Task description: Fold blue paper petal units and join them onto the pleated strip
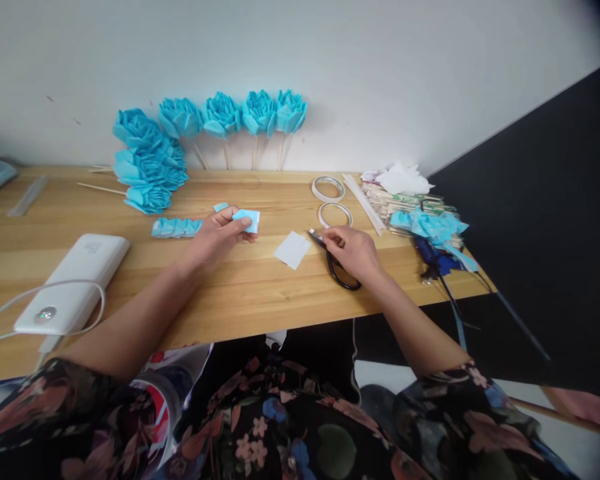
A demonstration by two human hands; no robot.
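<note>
My left hand pinches a small light blue square, apparently crepe paper, between thumb and fingers. Beside that wrist lies a row of overlapping folded blue petals, and another blue bit shows behind the knuckles. My right hand is over black-handled scissors on the table, its thumb and fingers drawn together. Whether it grips the scissors or some small piece is hidden. Left of the scissors, pale flat squares lie on the wood.
Finished blue paper flowers on sticks lean against the wall. Two tape rolls lie behind my right hand. A white power bank with a cable is at left; a blue glue gun and scraps lie near the right edge.
</note>
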